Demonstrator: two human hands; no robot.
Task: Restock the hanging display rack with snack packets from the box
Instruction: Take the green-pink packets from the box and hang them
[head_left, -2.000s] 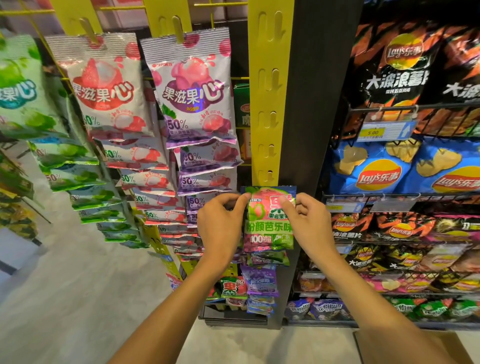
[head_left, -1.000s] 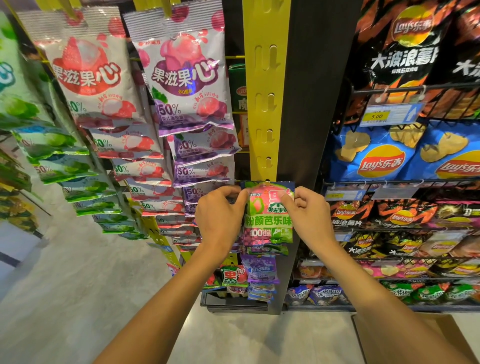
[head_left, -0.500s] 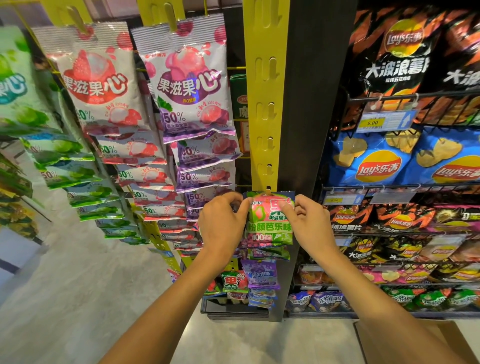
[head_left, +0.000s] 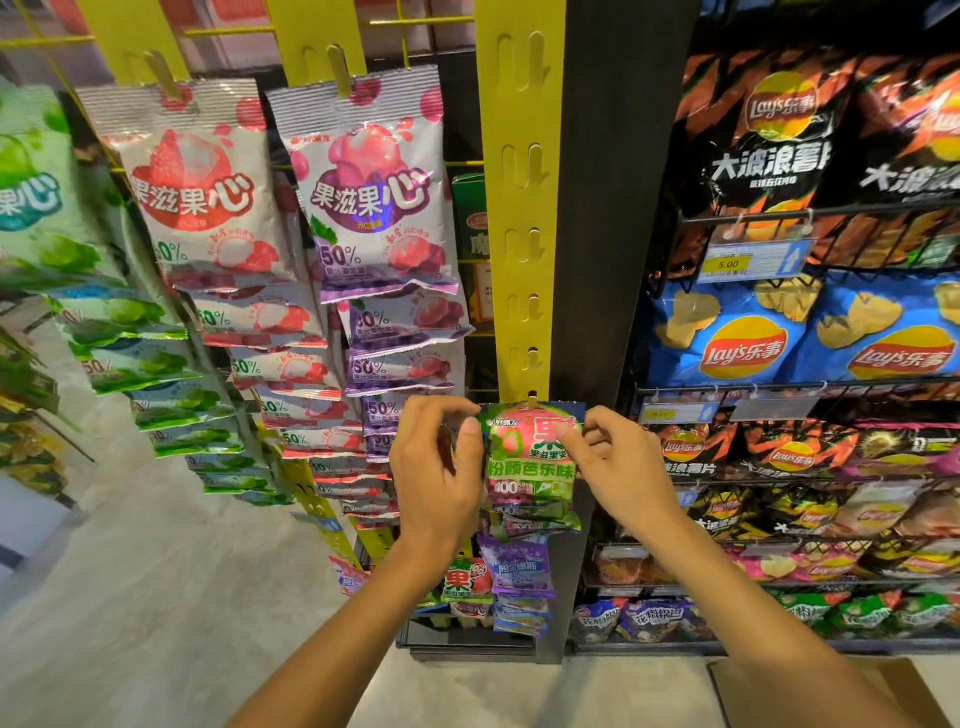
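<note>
A green and pink snack packet hangs flat against the yellow display strip, its top edge at a hook low on the strip. My left hand holds the packet's upper left edge, thumb against the side and fingers curled over the corner. My right hand pinches the upper right corner, with the index finger lying across the packet's front. More small packets hang below it on the same strip. A cardboard box shows at the bottom right, partly hidden by my right arm.
Two yellow strips to the left carry lychee packets and grape packets; green packets hang further left. Wire shelves of crisp bags fill the right side behind a black post. Grey floor lies at lower left.
Both hands stayed on the packet's top corners, making small moves at the hook. The packet's top now sits on the hook, and my left fingers have loosened a little.
</note>
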